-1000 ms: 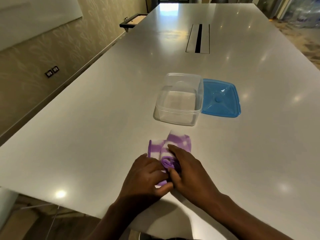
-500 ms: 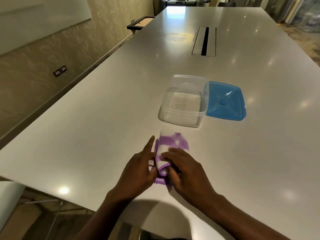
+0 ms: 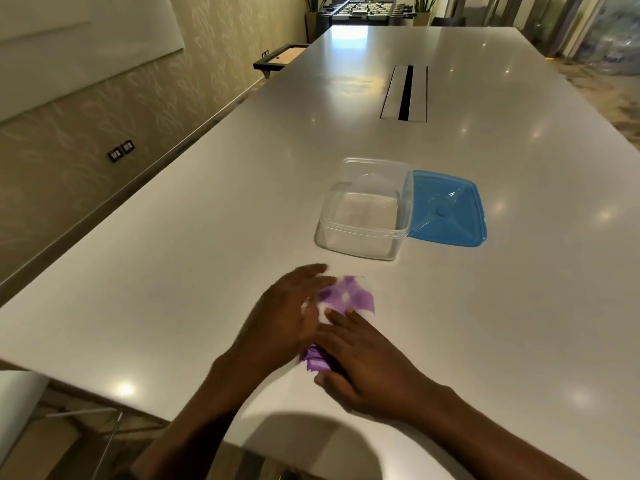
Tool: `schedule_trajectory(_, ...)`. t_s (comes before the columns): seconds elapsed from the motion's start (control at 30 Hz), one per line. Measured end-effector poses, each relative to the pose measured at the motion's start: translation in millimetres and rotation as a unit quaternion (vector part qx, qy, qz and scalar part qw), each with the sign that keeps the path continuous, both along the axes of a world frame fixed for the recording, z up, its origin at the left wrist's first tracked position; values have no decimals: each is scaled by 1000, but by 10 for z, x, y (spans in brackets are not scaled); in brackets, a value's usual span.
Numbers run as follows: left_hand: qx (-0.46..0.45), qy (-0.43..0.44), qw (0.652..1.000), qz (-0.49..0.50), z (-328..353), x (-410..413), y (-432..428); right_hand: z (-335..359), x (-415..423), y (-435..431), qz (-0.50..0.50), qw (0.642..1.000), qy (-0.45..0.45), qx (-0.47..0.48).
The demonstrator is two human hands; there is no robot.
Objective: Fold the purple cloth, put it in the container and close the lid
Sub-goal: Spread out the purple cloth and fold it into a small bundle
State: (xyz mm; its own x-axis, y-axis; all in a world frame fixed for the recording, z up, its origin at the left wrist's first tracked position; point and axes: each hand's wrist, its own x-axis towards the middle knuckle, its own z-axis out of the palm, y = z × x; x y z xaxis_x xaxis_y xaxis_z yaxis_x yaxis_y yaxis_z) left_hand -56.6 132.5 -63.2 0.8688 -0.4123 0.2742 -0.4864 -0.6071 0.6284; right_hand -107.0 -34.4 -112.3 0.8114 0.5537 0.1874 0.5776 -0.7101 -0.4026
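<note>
On the long white table (image 3: 207,237), near its close edge, both hands work a purple cloth (image 3: 349,299) patterned with white. Beyond it, near but apart, stands a clear square container (image 3: 363,233), open, with its blue lid (image 3: 446,209) lying flat just beside it on the right, edges touching or nearly so. No writing or brand can be read on either. The left hand (image 3: 291,310), blurred, lies over the cloth's left side, fingers straight and close together. The right hand (image 3: 367,362) presses flat on the bunched near end, fingers slightly spread, thumb tucked beneath the fabric's edge.
</note>
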Motion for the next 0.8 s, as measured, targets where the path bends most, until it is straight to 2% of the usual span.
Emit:
schedule_trajectory(0.07, 1, 74, 993, -90, 98, -15, -243, 0, 9, -9, 16, 1000, 0, 21)
schedule_trajectory(0.13, 103, 157, 973, -137, 35, 13, -460, -12, -14, -14, 16, 1000, 13, 8)
schedule_trajectory(0.2, 199, 178, 952, -151, -97, 99, -551, -70, -51, -27, 23, 999, 11, -23)
schedule_trajectory(0.3, 151, 224, 950, -160, -212, 224, -500, -143, -125, -50, 29, 997, -7, -76)
schedule_trajectory(0.37, 143, 196, 954, -179, -290, 233, -463, -176, -193, -64, 36, 995, -29, -88)
schedule_trajectory(0.43, 178, 107, 957, -203, -379, 210, -456, -176, -267, -80, 37, 995, -31, -90)
schedule_trajectory(0.5, 180, 58, 963, -193, -444, 200, -451, -149, -298, -83, 35, 995, -37, -86)
schedule_trajectory(0.57, 177, 41, 969, -169, -471, 235, -416, -136, -321, -77, 34, 994, -43, -96)
schedule_trajectory(0.63, 211, 28, 966, -143, -491, 317, -347, -159, -340, -86, 28, 992, -47, -116)
schedule_trajectory(0.8, 247, 44, 965, -77, -559, 513, -199, -102, -408, -121, 14, 982, -50, -182)
